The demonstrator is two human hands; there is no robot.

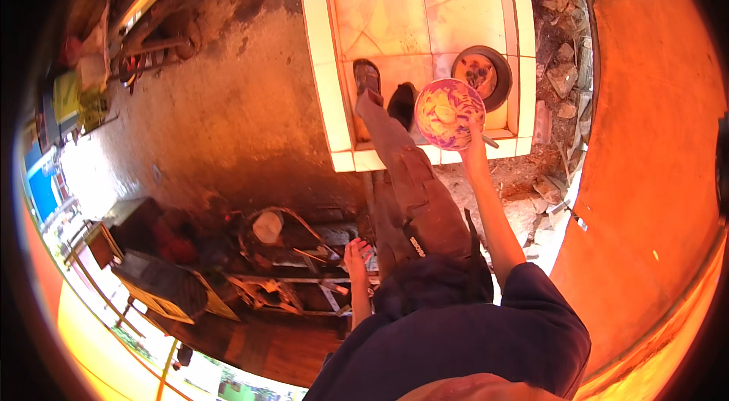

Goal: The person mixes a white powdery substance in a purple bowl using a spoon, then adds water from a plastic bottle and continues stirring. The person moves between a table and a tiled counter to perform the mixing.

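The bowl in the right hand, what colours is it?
Purple and yellow swirls on the bowl, seen in the head view.

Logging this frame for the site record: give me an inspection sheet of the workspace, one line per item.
Surface: pale tiled platform with white edging, a round dark-rimmed hole near its front right corner.
Job's things: round bowl with purple and yellow swirls, held above the platform edge beside the hole.
Clutter: rubble and broken stones along the platform's right side; low rack of tools and scrap by the left hand.
Grips: right hand closed on the bowl's rim; left hand down at the side, whether it holds anything cannot be told.
Cables: nothing seen.
Surroundings: bare concrete ground, orange wall on the right, one foot up on the platform.
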